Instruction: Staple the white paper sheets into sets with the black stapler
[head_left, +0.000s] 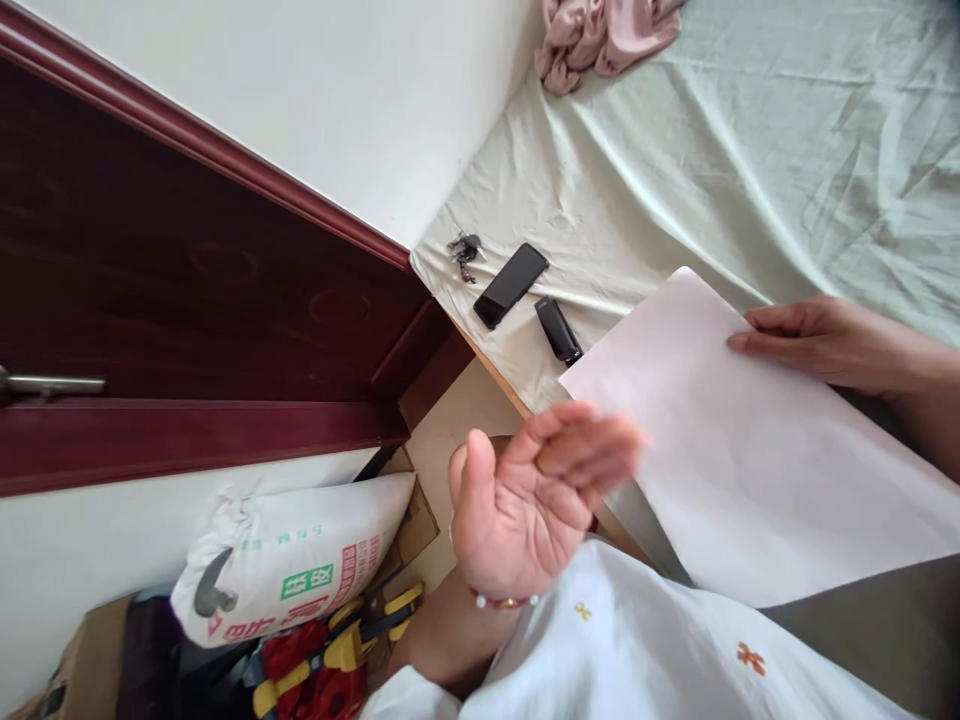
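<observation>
My right hand pinches the upper right edge of a blank white sheet of paper, with the thumb on top and the fingers partly hidden beneath. The sheet hangs tilted over the edge of the bed and my lap. Left of the paper, my left hand is raised palm up and holds nothing. Its fingers are stretched toward the sheet and slightly blurred, and a beaded red bracelet circles the wrist. Whether the fingertips touch the paper I cannot tell.
On the pale green bed sheet lie keys, a black phone and a small black device. Pink cloth lies at the back. A dark red door, a white sack and a red-yellow object are left.
</observation>
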